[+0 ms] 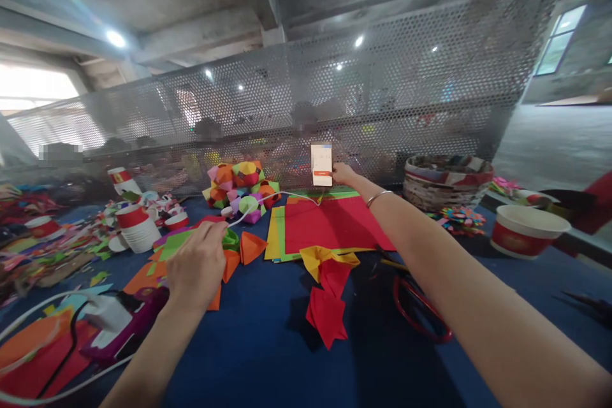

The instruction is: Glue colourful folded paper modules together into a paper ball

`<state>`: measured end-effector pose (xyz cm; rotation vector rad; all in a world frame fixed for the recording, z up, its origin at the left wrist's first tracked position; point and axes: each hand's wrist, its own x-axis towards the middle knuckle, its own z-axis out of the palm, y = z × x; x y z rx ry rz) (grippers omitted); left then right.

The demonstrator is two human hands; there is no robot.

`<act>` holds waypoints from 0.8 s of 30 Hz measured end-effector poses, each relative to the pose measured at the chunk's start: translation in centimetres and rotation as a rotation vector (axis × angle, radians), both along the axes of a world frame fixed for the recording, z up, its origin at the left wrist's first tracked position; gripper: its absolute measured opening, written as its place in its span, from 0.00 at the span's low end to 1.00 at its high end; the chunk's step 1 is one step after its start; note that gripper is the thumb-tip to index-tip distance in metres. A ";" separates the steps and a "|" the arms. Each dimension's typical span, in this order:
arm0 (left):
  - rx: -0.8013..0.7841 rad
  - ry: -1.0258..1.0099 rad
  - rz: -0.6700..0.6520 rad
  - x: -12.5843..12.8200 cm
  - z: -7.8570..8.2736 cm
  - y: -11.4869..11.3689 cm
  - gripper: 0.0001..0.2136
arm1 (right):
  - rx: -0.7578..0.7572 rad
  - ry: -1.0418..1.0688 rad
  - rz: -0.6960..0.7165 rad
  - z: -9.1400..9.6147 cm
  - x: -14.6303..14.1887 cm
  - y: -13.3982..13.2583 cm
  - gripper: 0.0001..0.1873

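Note:
My left hand (198,262) is closed with a white charging cable (258,203) pinched at its fingers. From there the cable runs across to just below an upright phone (321,164) with a lit screen. My right hand (343,173) reaches far forward, its fingers closed at the phone's lower right edge; the fingertips are too small to see clearly. Under that arm lies a stack of coloured paper (335,223), red on top. Folded yellow paper (313,262) rests at the stack's front edge, with a folded red paper piece (327,315) nearer me.
Red-handled scissors (421,312) lie beneath my right forearm. A purple power strip (119,331) with cables is at left, near stacked paper cups (136,229). Folded paper shapes (239,185), a woven basket (447,185) and a paper tub (526,233) stand farther back before a perforated metal screen (382,89).

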<state>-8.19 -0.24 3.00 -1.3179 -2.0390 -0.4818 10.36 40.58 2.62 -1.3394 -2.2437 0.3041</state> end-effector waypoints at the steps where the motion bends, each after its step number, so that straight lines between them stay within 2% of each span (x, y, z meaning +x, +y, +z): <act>1: -0.024 -0.027 0.003 0.0 -0.1 0.0 0.18 | -0.011 -0.015 -0.004 -0.1 0.0 0.0 0.16; 8: -0.159 -0.157 0.056 0.7 -0.6 -0.4 0.17 | -0.076 -0.127 -0.083 -0.3 -0.5 0.0 0.20; 15: -0.198 -0.196 0.061 1.0 -0.6 -0.7 0.19 | 0.010 -0.185 -0.132 -0.5 -1.1 -1.2 0.20; 21: -0.117 -0.162 0.055 -0.4 -1.6 -0.6 0.20 | 0.028 -0.180 -0.143 -0.2 -1.4 -1.5 0.21; 24: -0.123 -0.170 0.076 -1.4 -1.1 0.1 0.19 | 0.019 -0.168 -0.150 -0.3 -1.4 -1.5 0.21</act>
